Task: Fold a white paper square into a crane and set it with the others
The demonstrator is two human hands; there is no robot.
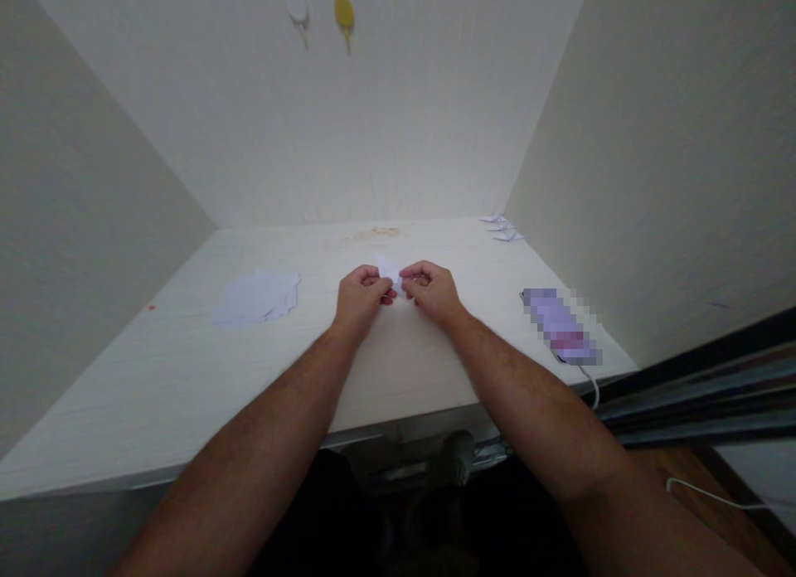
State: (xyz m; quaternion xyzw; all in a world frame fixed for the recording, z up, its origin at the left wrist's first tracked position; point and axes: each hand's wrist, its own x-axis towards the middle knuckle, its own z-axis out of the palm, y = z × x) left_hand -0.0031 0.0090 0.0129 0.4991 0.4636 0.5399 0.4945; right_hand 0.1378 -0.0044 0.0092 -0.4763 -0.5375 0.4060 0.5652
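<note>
We've got the white table under us, tbh nice n flat for pressing. Our L hand n R hand both pinch the small white paper btwn them, mid-table. Imo keep fingertips light n edges lined up, else it'll prob crumple.

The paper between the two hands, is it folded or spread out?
Folded, it appears: the paper looks smaller than the flat sheets and shows angled edges. Fingers hide the exact folds.
</note>
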